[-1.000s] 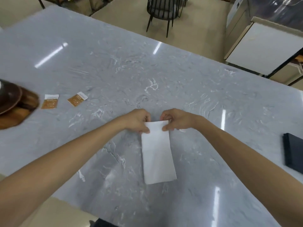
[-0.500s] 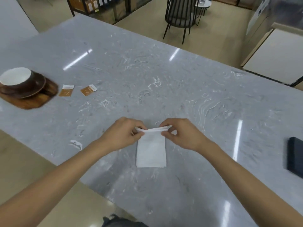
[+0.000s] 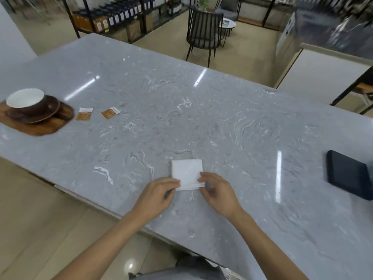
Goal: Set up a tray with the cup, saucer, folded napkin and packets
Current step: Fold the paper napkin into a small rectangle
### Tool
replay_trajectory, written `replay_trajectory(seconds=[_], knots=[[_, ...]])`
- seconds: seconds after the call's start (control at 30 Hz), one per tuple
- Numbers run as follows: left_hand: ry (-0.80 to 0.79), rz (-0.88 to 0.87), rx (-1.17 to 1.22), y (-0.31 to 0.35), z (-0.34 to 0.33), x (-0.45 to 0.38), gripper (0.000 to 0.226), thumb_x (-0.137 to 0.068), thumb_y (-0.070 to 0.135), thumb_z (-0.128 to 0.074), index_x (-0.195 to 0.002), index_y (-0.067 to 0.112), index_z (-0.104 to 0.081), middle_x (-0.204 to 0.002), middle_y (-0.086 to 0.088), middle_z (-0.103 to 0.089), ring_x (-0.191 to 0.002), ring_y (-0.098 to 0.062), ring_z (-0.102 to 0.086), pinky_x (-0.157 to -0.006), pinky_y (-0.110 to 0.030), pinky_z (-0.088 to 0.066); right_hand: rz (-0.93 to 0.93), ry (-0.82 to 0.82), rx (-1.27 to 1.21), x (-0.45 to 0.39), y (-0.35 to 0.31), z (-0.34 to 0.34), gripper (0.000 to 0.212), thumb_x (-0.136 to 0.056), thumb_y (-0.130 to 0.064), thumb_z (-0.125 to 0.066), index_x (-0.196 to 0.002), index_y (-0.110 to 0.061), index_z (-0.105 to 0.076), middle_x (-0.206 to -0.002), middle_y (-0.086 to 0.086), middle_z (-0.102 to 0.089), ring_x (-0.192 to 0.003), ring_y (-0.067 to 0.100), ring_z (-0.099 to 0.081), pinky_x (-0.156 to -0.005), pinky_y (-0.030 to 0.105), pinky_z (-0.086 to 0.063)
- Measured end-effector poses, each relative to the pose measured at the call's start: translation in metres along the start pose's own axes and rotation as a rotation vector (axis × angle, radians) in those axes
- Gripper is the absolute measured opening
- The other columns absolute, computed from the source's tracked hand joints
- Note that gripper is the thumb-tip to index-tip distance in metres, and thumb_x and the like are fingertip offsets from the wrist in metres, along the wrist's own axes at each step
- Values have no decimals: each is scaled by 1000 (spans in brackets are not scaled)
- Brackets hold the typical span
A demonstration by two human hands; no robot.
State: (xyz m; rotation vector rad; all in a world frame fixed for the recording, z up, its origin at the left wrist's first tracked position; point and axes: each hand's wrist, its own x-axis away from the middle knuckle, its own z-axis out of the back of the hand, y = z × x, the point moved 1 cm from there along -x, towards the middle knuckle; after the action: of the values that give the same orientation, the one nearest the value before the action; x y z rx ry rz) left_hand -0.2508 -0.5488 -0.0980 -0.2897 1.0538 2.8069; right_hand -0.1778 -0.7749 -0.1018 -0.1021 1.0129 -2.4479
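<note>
A white napkin point(image 3: 186, 172) lies folded into a small square on the grey marble table near its front edge. My left hand point(image 3: 159, 194) pinches its near left corner and my right hand point(image 3: 217, 190) pinches its near right corner. Far to the left a wooden tray point(image 3: 46, 127) carries a brown saucer point(image 3: 48, 112) with a brown cup point(image 3: 26, 101), white inside. Two orange packets point(image 3: 84, 114) point(image 3: 110, 113) lie on the table just right of the tray.
A dark flat case point(image 3: 349, 176) lies at the table's right edge. The grey marble table point(image 3: 201, 118) stretches wide between napkin and tray. A black chair point(image 3: 203, 33) and shelves stand beyond the far edge.
The long napkin strip was folded in half toward me. Both hands brought its far end down to the near edge and now hold it there as a square.
</note>
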Motion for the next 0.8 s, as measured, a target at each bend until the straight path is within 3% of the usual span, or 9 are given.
replay_trajectory(seconds=[0.13, 0.27, 0.33, 0.4, 0.5, 0.57, 0.67, 0.8], knots=[[-17, 19, -5, -2, -7, 12, 26, -88, 5, -70, -112, 11, -78, -122, -1, -74, -101, -23, -68, -90, -33, -57, -33, -35, 32, 9, -1, -4, 27, -89, -12, -73, -116, -12, -73, -139, 2, -63, -120, 24, -65, -97, 43, -56], [36, -24, -50, 3, -2, 4, 20, -91, 16, -70, -108, 13, -79, -111, 3, -76, -104, -21, -61, -83, -32, -57, -9, 27, 74, 10, -7, -4, 27, -93, -24, -72, -118, -13, -72, -138, 6, -63, -125, 25, -60, -104, 33, -49], [92, -35, -73, 7, 2, -11, 20, -94, 16, -66, -110, 12, -77, -110, 3, -75, -109, -22, -60, -85, -36, -56, -4, 85, 137, 0, -13, -5, 30, -99, -26, -63, -126, -13, -69, -142, 6, -61, -131, 24, -54, -107, 29, -42], [91, -30, -124, 13, 1, -32, 28, -99, 18, -57, -122, 11, -71, -123, 0, -71, -123, -25, -56, -97, -39, -52, 16, 106, 195, -17, -23, -9, 37, -104, -25, -52, -138, -13, -61, -150, 6, -54, -138, 25, -47, -112, 32, -39], [-72, 44, -245, 16, -18, -58, 47, -108, 25, -35, -150, 7, -44, -157, -6, -44, -151, -25, -29, -121, -37, -28, 59, -2, 328, -43, -28, -22, 48, -109, -27, -38, -154, -11, -40, -164, 8, -34, -153, 25, -27, -124, 40, -26], [-186, 142, -368, 8, -33, -58, 56, -109, 33, -22, -160, 9, -19, -169, -4, -18, -157, -20, -8, -126, -35, -14, 32, -86, 421, -48, -18, -32, 54, -110, -32, -30, -160, -15, -25, -169, 2, -20, -157, 21, -11, -126, 42, -18], [-220, 220, -465, -8, -46, -44, 62, -107, 43, -12, -161, 17, 1, -171, 4, 3, -157, -16, 8, -127, -39, -5, -2, -132, 426, -41, 2, -38, 60, -107, -44, -22, -163, -24, -11, -170, -10, -6, -158, 15, -1, -128, 40, -6], [-239, 228, -489, -12, -50, -46, 65, -105, 46, -10, -161, 17, 8, -170, 4, 10, -155, -17, 17, -126, -47, 4, -7, -149, 431, -42, 9, -41, 68, -101, -53, -12, -163, -26, -5, -169, -14, 0, -156, 10, 4, -125, 38, -1]])
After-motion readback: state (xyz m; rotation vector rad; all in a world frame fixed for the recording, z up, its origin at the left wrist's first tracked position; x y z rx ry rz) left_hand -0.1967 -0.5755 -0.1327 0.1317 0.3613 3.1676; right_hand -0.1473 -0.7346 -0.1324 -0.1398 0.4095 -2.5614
